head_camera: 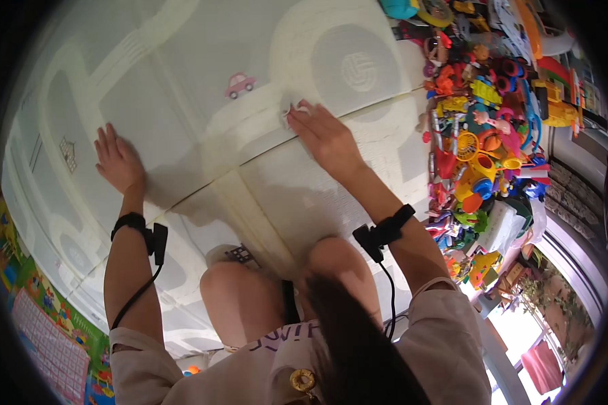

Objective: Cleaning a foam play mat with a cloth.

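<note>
Beneath both hands lies a pale foam play mat [182, 116] printed with roads, a pink car and small buildings. My left hand [119, 159] rests on the mat at the left, fingers apart, holding nothing. My right hand [327, 136] is near the middle, to the right of and below the printed pink car [240, 85]. Its fingertips pinch a small white piece, perhaps a wipe or tissue [288, 112], against the mat, just above a seam. Most of the white piece is hidden by the fingers.
A long pile of colourful plastic toys [466, 144] runs along the mat's right edge. My bent knees are on the mat close to my body. A colourful printed mat or poster [50, 339] lies at the lower left. Cables hang from the bands on both forearms.
</note>
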A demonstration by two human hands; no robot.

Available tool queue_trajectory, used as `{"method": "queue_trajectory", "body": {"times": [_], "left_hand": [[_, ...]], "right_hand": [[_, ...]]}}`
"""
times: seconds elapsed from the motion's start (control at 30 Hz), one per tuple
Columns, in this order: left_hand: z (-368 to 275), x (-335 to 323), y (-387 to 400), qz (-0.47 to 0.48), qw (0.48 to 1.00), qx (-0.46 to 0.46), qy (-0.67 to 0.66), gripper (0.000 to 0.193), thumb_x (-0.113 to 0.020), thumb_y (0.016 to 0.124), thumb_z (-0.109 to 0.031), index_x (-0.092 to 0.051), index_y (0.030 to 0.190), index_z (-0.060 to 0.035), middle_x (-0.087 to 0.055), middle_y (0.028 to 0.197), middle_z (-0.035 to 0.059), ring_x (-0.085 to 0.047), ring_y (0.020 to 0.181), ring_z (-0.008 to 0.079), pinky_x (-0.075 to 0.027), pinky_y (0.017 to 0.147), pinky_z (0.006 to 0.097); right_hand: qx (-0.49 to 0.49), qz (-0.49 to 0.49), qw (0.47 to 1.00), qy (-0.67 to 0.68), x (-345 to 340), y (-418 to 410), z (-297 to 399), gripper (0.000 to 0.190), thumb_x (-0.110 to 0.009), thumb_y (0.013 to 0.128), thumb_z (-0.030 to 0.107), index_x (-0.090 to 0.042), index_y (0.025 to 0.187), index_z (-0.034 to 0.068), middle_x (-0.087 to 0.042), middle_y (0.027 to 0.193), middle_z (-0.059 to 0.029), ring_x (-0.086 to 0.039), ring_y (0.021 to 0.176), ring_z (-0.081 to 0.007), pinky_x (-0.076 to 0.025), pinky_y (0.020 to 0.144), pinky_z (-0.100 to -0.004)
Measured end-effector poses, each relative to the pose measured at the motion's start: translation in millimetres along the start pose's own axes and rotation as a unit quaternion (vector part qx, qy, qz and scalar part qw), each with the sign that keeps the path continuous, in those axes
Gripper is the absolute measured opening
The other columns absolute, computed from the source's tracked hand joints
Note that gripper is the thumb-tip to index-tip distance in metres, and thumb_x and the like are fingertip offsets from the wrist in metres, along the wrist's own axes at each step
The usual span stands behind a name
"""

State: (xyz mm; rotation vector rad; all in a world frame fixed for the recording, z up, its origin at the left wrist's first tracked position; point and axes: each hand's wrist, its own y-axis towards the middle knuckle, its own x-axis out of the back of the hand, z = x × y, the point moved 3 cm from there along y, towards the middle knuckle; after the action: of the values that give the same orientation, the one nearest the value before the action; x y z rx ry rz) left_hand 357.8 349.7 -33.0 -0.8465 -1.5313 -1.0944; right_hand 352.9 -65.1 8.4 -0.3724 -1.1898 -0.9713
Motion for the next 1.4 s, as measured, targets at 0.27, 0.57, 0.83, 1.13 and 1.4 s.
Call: {"method": "queue_trajectory", "body": {"times": [0.27,0.57,0.83,1.13,1.4], "left_hand": [[-0.4,-2.9,-3.5,0.007,1.000,0.001,-0.009,0.047,-0.024,0.100,-0.039,-0.036,0.144,-0.0281,-0.032,0.151,-0.0018,-0.027,0.140,0.0250,-0.021,0.106,0.0580],[5.4,-3.6,-1.1,-0.010,1.000,-0.005,-0.002,0.046,-0.027,0.100,-0.038,-0.036,0.144,-0.0299,-0.031,0.152,-0.0032,-0.028,0.140,0.0245,-0.024,0.104,0.0586],[6.6,-2.4,-1.6,-0.006,1.000,-0.010,0.002,0.046,-0.027,0.100,-0.038,-0.037,0.143,-0.0284,-0.033,0.151,-0.0009,-0.029,0.139,0.0259,-0.024,0.104,0.0574],[4.6,2.4,-0.8,-0.009,1.000,-0.013,0.004,0.046,-0.027,0.099,-0.037,-0.038,0.143,-0.0268,-0.033,0.151,0.0010,-0.030,0.139,0.0280,-0.024,0.104,0.0604],[-6.0,0.0,-4.1,0.005,1.000,-0.002,-0.011,0.046,-0.027,0.100,-0.035,-0.038,0.143,-0.0261,-0.033,0.151,0.0009,-0.028,0.139,0.0271,-0.021,0.106,0.0612]], "right_hand": [[-0.336,-0.203,0.919,0.021,62.2,-58.6,-77.5,0.023,-0.052,0.086,-0.002,-0.060,0.107,0.001,-0.063,0.105,-0.0158,-0.058,0.100,-0.0327,-0.047,0.086,-0.0419],[-0.473,-0.169,0.847,-0.175,96.3,-135.2,-106.4,0.018,-0.050,0.091,0.006,-0.060,0.106,0.005,-0.064,0.094,-0.0132,-0.062,0.085,-0.0337,-0.049,0.073,-0.0407],[-0.447,-0.278,0.850,0.027,77.1,-47.7,-157.4,0.019,-0.048,0.094,0.009,-0.060,0.107,0.004,-0.062,0.085,-0.0177,-0.062,0.078,-0.0302,-0.048,0.069,-0.0375],[-0.440,-0.362,0.821,-0.026,82.4,-70.4,-180.5,0.022,-0.047,0.095,0.012,-0.060,0.110,0.002,-0.063,0.088,-0.0138,-0.059,0.075,-0.0230,-0.047,0.071,-0.0336],[-0.180,-0.153,0.960,0.153,-4.5,37.0,18.8,0.030,-0.048,0.087,0.001,-0.060,0.115,0.006,-0.060,0.116,-0.0125,-0.059,0.104,-0.0287,-0.050,0.087,-0.0349]]}}
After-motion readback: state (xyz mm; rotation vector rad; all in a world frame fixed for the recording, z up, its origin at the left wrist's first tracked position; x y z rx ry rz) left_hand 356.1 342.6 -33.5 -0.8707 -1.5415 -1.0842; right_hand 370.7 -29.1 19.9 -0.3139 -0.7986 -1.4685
